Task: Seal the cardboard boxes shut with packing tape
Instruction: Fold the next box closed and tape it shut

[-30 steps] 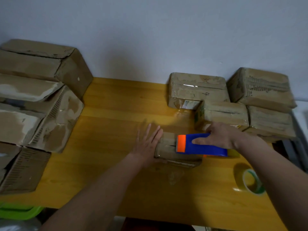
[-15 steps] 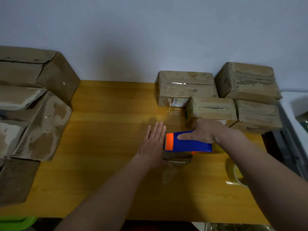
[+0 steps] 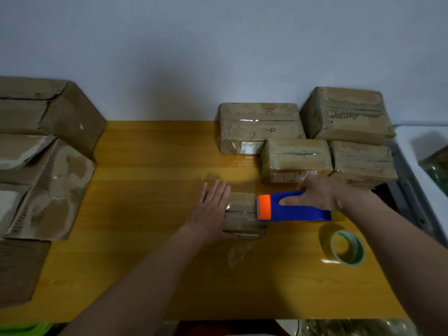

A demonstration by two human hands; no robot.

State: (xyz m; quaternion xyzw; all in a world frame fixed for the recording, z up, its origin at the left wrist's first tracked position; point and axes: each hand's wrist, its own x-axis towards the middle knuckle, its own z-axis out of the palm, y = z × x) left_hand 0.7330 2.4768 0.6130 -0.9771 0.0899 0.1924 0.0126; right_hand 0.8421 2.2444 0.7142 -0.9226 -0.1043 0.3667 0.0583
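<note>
1. The small cardboard box (image 3: 242,215) sits on the yellow table (image 3: 150,214), just right of the frame's center, with clear tape already shining across its top.
2. The person's left hand (image 3: 212,209) lies flat on the box's left end, fingers straight and together, pressing rather than gripping.
3. The right hand (image 3: 317,196) holds the blue tape dispenser (image 3: 294,207), fingers wrapped over its top and the forefinger stretched along the blue side.
4. The dispenser's orange end (image 3: 264,206) rests on the right part of the box top, with its toothed edge facing left toward the other hand.
5. A loose crinkly scrap of clear tape (image 3: 236,253) hangs off the box's front edge onto the table.
6. A spare roll of tape (image 3: 347,248) with a green-and-white core lies flat on the table at lower right, apart from the box.
7. Four taped-up boxes (image 3: 298,134) are bunched in the upper right of the table by the wall; one has a "4" written on it.
8. A pile of bigger, battered boxes (image 3: 43,154) fills the left side of the frame.
</note>
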